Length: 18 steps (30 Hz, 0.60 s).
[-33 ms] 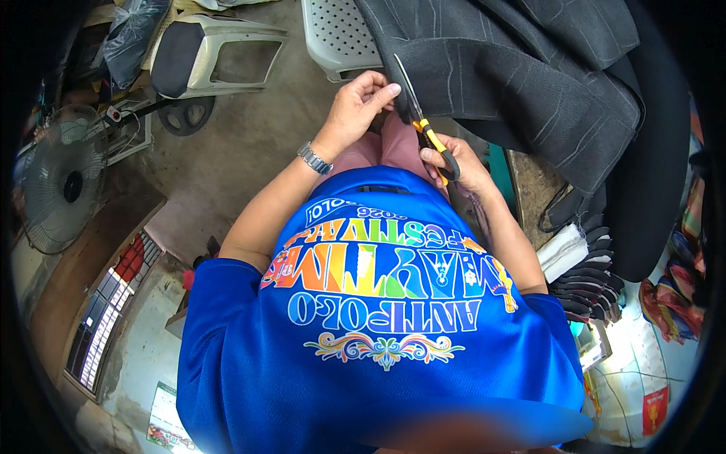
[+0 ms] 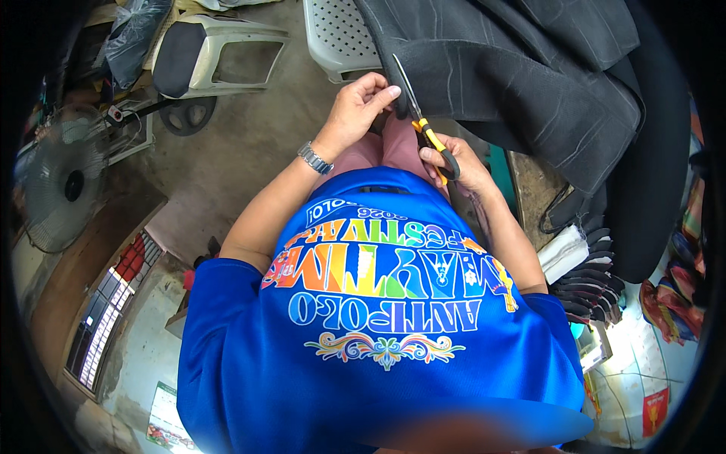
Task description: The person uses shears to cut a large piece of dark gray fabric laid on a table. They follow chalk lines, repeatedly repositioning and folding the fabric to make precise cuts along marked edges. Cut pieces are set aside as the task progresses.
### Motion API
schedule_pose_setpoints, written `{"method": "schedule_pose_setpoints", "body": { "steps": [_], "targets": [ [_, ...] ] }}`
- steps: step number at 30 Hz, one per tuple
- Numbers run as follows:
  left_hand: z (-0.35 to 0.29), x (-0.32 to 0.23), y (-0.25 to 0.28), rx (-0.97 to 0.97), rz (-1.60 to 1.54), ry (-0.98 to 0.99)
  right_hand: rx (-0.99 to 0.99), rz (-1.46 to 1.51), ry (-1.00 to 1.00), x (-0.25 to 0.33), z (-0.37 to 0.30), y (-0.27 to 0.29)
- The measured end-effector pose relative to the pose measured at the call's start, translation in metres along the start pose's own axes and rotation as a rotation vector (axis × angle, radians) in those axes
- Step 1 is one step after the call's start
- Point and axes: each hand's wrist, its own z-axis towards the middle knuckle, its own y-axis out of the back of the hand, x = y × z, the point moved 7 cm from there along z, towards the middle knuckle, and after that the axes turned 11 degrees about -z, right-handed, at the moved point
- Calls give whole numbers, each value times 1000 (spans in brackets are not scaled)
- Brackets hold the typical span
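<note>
A large sheet of dark grey-black material (image 2: 491, 83), marked with pale lines, hangs over the far right side and reaches down to my lap. My left hand (image 2: 354, 113) pinches its near left edge between thumb and fingers. In my right hand (image 2: 465, 165) is a pair of scissors (image 2: 429, 135) with yellow and black handles, their blades pointing away from me. The blades lie along the edge of the material, just right of my left fingertips. How far they are parted is hard to make out.
A grey perforated plastic chair (image 2: 340, 34) stands beyond my left hand. Farther left are an overturned pale stool (image 2: 219, 57) with a dark pad and a standing fan (image 2: 68, 178). On the right, a stack of dark cut pieces (image 2: 594, 276) lies beside a white roll (image 2: 561, 253).
</note>
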Motion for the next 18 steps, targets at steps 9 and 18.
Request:
{"method": "schedule_pose_setpoints", "body": {
  "steps": [9, 18],
  "targets": [
    [-9, 13, 5, 85, -9, 110, 63, 111, 178, 26, 26, -15],
    [-17, 16, 12, 107, -33, 140, 57, 116, 93, 20, 21, -13]
  ]
}}
